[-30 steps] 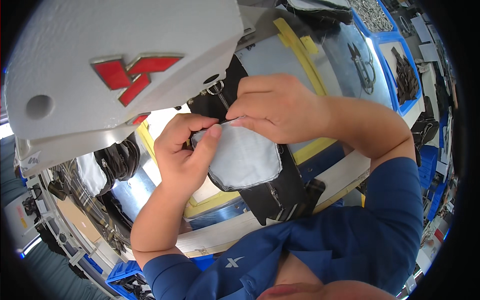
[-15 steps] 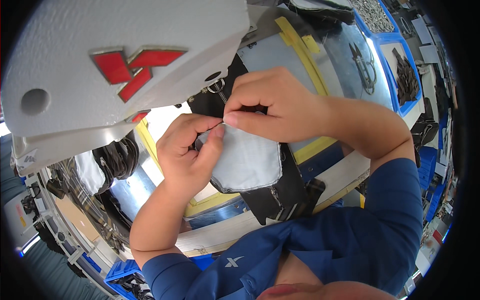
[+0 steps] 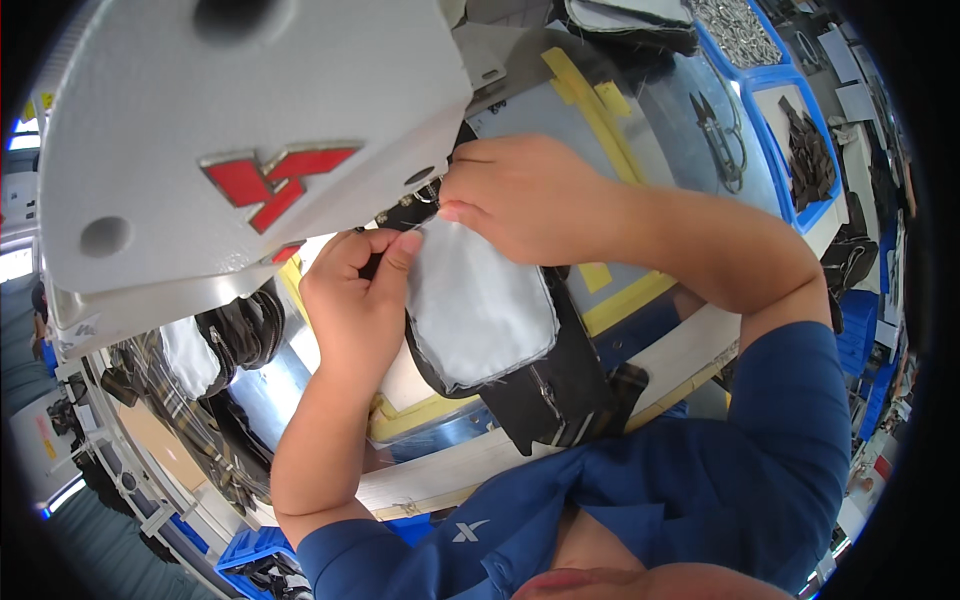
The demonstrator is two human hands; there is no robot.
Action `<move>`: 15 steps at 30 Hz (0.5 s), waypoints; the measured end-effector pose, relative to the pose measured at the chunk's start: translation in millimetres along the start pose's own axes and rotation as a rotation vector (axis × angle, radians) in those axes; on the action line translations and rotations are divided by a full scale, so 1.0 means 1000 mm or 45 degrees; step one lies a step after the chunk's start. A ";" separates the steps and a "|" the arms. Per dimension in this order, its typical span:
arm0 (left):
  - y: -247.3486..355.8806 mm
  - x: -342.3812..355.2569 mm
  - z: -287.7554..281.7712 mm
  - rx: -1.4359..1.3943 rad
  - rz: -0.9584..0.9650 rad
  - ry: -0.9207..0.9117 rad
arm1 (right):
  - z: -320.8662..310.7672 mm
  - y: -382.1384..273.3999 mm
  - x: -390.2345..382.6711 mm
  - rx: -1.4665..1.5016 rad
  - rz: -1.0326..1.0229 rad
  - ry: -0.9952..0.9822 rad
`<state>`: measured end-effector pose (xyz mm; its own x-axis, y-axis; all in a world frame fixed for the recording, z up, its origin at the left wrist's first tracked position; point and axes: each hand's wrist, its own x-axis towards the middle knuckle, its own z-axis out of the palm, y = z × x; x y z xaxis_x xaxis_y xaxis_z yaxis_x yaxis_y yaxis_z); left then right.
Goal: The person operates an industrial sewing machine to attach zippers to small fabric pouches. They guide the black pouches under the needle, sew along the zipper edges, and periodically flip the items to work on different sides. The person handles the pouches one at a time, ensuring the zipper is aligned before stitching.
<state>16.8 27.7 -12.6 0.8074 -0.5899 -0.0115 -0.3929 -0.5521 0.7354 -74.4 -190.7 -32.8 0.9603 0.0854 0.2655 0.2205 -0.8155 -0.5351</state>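
A pale silvery fabric panel (image 3: 480,310) with rounded corners and a dark edge lies on a black fabric piece (image 3: 585,365) with a zipper, under the front of a sewing machine head (image 3: 270,110). My left hand (image 3: 350,290) pinches the panel's far left corner between thumb and fingers. At its far edge my right hand (image 3: 520,195) is closed on the same panel, thumb and curled fingers together. A metal ring (image 3: 426,192) shows on the black fabric beside the right fingers. The machine head hides the needle area.
Yellow tape (image 3: 600,115) marks the table plate. Scissors (image 3: 718,140) lie at the right, beside blue trays of metal parts (image 3: 738,35) and dark strips (image 3: 808,155). Black zippered pieces (image 3: 240,335) are stacked on the left. A pale wooden table edge (image 3: 430,475) runs close to my body.
Both hands have shifted slightly away from me and to the left, closer to the machine. The panel now lies flatter, with more of its surface showing. The camera view has tilted slightly.
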 end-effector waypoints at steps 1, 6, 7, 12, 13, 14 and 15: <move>0.001 0.003 0.001 0.020 -0.065 0.004 | 0.002 0.003 0.002 -0.016 0.029 0.019; -0.004 0.036 -0.002 0.023 -0.053 -0.037 | -0.013 0.008 0.027 -0.044 0.175 -0.098; -0.007 0.038 -0.002 0.032 0.033 -0.009 | -0.018 0.008 0.031 -0.060 0.211 -0.131; -0.017 0.048 0.002 0.157 0.243 0.026 | -0.016 0.022 0.035 -0.004 0.261 -0.106; -0.019 0.049 0.003 0.179 0.265 0.015 | -0.015 0.022 0.034 0.012 0.280 -0.117; -0.019 0.051 0.004 0.160 0.280 0.021 | -0.016 0.022 0.035 0.028 0.301 -0.128; -0.026 0.051 0.003 0.159 0.274 0.016 | -0.018 0.019 0.039 0.046 0.312 -0.140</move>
<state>67.1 10.5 -34.5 0.7043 -0.6949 0.1451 -0.6071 -0.4837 0.6305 -35.7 -212.7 -18.2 0.9981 -0.0484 0.0370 -0.0164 -0.7987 -0.6015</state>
